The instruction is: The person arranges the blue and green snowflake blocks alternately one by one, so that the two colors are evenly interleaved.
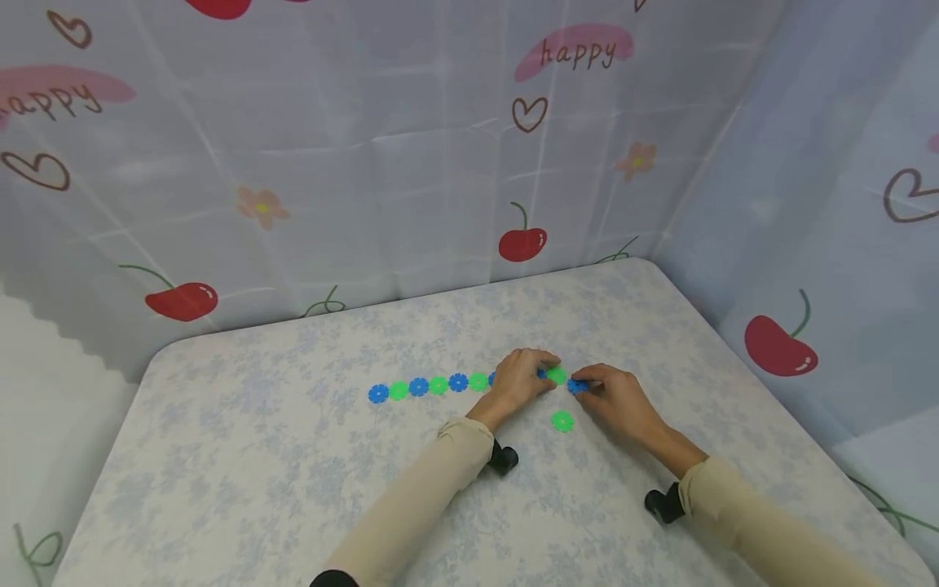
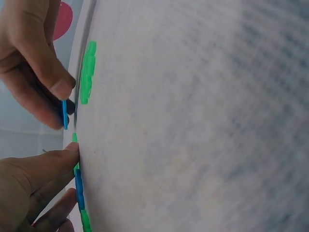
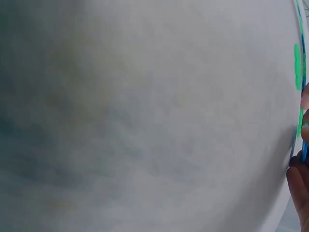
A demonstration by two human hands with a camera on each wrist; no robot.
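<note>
A row of interlocked blue and green snowflake discs [image 1: 418, 386] lies across the table. My left hand [image 1: 517, 379] reaches over the row's right part, hiding some discs, and its thumb and fingers pinch the green end disc [image 1: 557, 375]. Just right of that end, my right hand [image 1: 619, 399] pinches a blue disc [image 1: 578, 386] between thumb and fingers. In the left wrist view this blue disc [image 2: 65, 115] is held edge-on, apart from the row. A loose green disc [image 1: 562, 421] lies on the table in front of the hands.
The table [image 1: 242, 456] has a pale floral cover and rounded corners. Printed curtains [image 1: 381, 179] hang behind it and along the right side. Black wrist cameras [image 1: 663, 504] jut from beneath both sleeves.
</note>
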